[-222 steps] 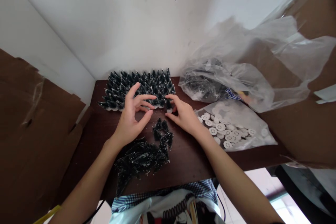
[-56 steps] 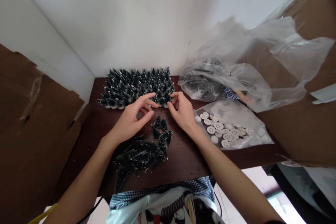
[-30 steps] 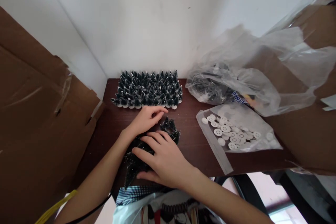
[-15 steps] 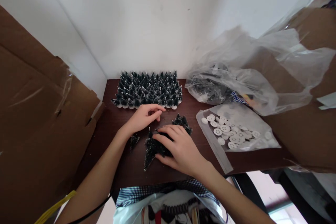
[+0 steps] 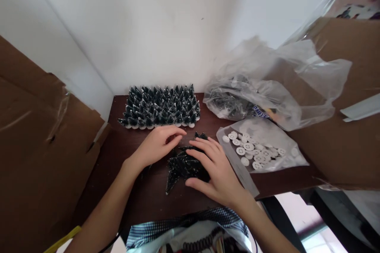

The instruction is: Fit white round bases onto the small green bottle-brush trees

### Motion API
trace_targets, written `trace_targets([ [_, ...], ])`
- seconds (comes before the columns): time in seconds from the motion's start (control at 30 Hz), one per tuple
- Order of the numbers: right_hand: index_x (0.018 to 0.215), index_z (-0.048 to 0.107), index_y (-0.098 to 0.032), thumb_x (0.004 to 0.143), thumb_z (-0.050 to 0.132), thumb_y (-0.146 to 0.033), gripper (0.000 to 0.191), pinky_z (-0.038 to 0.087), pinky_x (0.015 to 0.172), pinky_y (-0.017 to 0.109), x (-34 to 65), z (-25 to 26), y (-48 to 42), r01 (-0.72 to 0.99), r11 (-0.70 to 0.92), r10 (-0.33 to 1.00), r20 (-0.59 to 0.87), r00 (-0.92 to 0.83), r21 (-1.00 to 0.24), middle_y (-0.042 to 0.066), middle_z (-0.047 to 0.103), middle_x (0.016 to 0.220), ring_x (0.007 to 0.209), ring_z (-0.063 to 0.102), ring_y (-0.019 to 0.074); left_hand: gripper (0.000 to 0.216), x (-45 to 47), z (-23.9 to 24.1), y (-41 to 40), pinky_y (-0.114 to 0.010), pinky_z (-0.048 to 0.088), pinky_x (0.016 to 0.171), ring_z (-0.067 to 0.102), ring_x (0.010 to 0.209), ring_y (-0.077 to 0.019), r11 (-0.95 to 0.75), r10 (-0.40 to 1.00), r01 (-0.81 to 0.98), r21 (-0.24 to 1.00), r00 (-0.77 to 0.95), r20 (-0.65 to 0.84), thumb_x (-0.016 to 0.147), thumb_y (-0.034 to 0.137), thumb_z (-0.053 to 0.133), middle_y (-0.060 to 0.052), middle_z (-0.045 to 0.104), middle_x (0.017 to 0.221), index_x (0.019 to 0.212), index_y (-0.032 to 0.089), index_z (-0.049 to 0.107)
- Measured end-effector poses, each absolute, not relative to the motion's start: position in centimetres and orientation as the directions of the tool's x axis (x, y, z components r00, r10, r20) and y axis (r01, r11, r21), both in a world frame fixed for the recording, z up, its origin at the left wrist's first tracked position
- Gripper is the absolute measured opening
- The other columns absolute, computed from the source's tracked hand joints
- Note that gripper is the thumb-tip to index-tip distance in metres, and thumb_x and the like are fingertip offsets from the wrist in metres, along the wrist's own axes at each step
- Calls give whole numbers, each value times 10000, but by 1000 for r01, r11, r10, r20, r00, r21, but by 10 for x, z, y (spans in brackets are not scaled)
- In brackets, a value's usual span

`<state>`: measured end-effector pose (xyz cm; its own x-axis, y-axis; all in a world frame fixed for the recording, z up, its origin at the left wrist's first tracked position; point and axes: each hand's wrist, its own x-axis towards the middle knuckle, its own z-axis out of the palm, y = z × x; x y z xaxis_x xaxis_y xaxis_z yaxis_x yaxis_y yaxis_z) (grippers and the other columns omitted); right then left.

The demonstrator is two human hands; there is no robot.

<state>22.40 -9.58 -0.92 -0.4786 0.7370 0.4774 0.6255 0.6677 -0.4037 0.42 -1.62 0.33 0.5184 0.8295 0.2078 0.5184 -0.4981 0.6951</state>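
My left hand (image 5: 158, 144) is above the table left of centre, thumb and forefinger drawn close together and the other fingers curled under. Whatever they hold, if anything, is hidden. My right hand (image 5: 218, 172) reaches over a loose pile of small dark green bottle-brush trees (image 5: 181, 166) with white-flecked tips, its fingers spread and covering part of the pile. Some trees lie on their sides. Beyond both hands, a dense block of the same trees (image 5: 160, 106) stands upright in rows, with white round bases showing along its front edge.
On the right lies a clear bag of white round bases (image 5: 258, 150). Behind it is a crumpled plastic bag (image 5: 231, 99) with dark contents. Cardboard boxes (image 5: 38, 146) flank the dark brown table (image 5: 148, 201), and a white wall (image 5: 163, 27) rises behind.
My right hand has lifted its fingers and shifted slightly right, uncovering more of the loose trees. My left hand stays near the pile in much the same pose. The view has shifted slightly.
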Motion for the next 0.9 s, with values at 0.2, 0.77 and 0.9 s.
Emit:
trace_targets([
  [0.2,1132,637,-265,908,606,-135,261,517,969,515,251,-2,-103,673,599,721,658,-217,-434,80,721,1133,1095,662,262,262,1,-2,-16,-343,535,840,680,926,-213,-650,757,598,469,561,334,1000,236,459,-67,736,1018,1084,202,704],
  [0.77,834,685,-260,860,633,-166,110,505,695,460,343,23,-111,824,504,320,942,101,-259,47,708,760,698,663,251,386,14,10,-31,-435,490,1075,578,1278,-298,-542,713,475,693,697,79,887,418,678,-95,569,1420,1243,271,651],
  [0.9,553,461,-218,938,546,-206,394,452,785,476,344,30,-103,824,548,365,927,-83,-142,-20,464,506,538,478,166,328,15,11,-31,-420,469,1097,571,1284,-277,-532,713,483,695,699,60,928,375,622,-80,575,1410,1238,271,649],
])
